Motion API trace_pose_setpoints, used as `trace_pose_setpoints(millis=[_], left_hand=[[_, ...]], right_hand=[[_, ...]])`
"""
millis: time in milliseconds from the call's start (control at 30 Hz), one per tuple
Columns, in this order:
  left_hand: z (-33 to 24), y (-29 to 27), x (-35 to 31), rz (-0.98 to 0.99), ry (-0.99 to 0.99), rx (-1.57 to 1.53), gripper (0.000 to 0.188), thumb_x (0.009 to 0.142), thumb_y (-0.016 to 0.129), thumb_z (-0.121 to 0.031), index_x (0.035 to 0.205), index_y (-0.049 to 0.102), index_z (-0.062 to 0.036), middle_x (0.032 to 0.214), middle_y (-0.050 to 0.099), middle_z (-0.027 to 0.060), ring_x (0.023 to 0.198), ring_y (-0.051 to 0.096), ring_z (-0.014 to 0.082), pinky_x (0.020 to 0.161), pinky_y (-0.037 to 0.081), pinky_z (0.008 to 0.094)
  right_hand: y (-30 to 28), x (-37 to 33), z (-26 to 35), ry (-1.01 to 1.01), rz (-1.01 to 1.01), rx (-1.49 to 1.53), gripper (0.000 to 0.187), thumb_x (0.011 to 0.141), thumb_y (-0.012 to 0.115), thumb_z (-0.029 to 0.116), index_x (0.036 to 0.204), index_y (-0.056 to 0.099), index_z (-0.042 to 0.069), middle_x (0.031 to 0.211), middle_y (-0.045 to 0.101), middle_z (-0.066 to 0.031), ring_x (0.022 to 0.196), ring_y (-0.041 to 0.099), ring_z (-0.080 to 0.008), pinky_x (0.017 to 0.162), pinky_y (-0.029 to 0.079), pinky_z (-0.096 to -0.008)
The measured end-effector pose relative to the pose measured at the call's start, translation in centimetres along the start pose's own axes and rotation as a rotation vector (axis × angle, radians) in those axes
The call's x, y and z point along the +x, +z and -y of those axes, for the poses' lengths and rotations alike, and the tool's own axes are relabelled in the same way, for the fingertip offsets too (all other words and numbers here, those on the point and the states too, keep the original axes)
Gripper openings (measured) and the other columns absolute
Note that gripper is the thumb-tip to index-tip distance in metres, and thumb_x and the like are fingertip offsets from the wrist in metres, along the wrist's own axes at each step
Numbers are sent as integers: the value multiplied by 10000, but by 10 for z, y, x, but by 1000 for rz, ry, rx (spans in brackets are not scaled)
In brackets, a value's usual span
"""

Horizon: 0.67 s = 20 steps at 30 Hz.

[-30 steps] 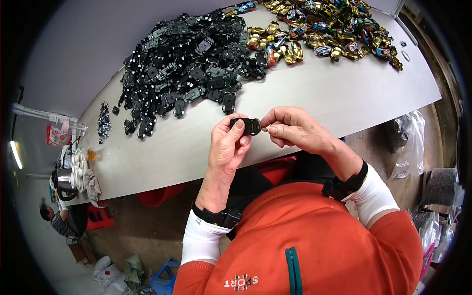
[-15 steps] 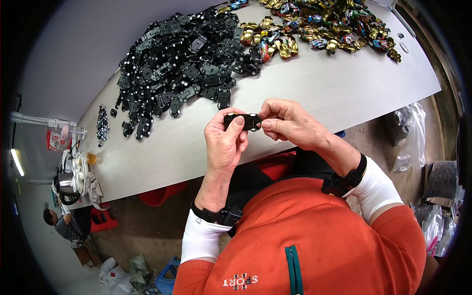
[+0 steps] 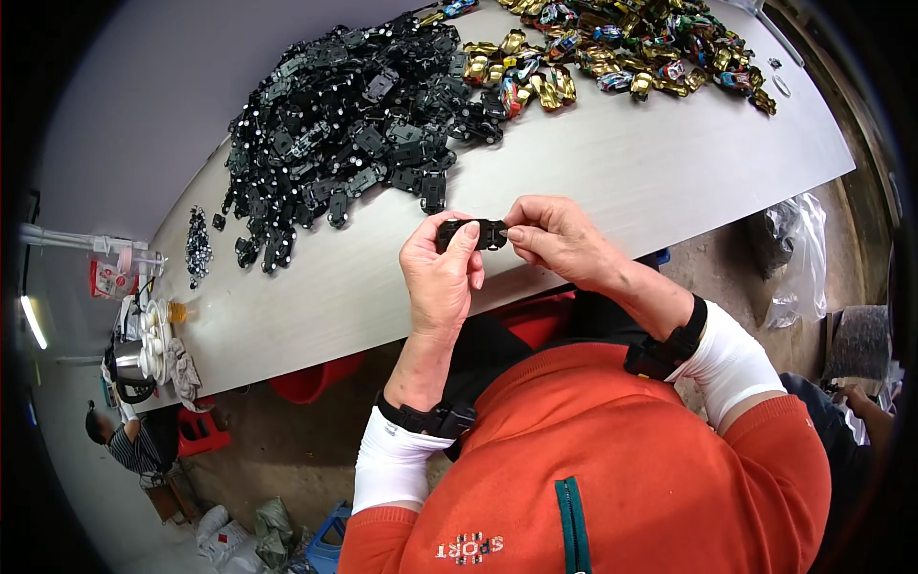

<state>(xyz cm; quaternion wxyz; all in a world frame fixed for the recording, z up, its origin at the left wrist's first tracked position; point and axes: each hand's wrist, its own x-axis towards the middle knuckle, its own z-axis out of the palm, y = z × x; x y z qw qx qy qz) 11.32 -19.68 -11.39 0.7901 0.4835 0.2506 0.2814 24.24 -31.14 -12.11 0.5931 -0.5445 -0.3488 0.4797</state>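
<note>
My left hand (image 3: 442,277) grips a small black toy car chassis (image 3: 491,233) above the near edge of the table, its thumb pressed on the chassis. At the chassis's right end, the fingertips of my right hand (image 3: 564,239) are pinched together; whatever they hold is too small to make out. Beyond my hands lies a big heap of black toy car chassis (image 3: 368,139), many with small pale wheels. A heap of gold and coloured toy car bodies (image 3: 612,57) spreads to its right.
A small pile of wheel parts (image 3: 198,247) lies at the left of the pale table (image 3: 612,172). A kettle (image 3: 131,364) and cloth (image 3: 182,368) are at its left end. One person (image 3: 134,440) sits far left; another person's arm (image 3: 865,411) shows at right.
The chassis has turned slightly in my left hand, and the pale wheels at its right end no longer show. Another person's arm and dark clothing have come into view at the right.
</note>
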Motion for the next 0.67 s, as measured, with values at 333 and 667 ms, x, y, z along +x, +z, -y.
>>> trace_pose_setpoints(millis=[333,667], left_hand=[[7,-4,2,95,11,-182,246,897,589,-228,1018,579,-14,864,613,78,738,597,162,568,445,233],[3,-36,-8,452,-99,245,295,849,652,-191,1065,600,3,811,650,86,597,519,88,506,400,172]], right_hand=[[-7,-7,18,152,96,102,168,905,508,121,1018,579,19,644,479,34,541,396,-33,449,292,-185],[-15,-6,27,192,342,143,284,885,573,190,1082,525,-8,649,507,5,526,409,-38,425,280,-180]])
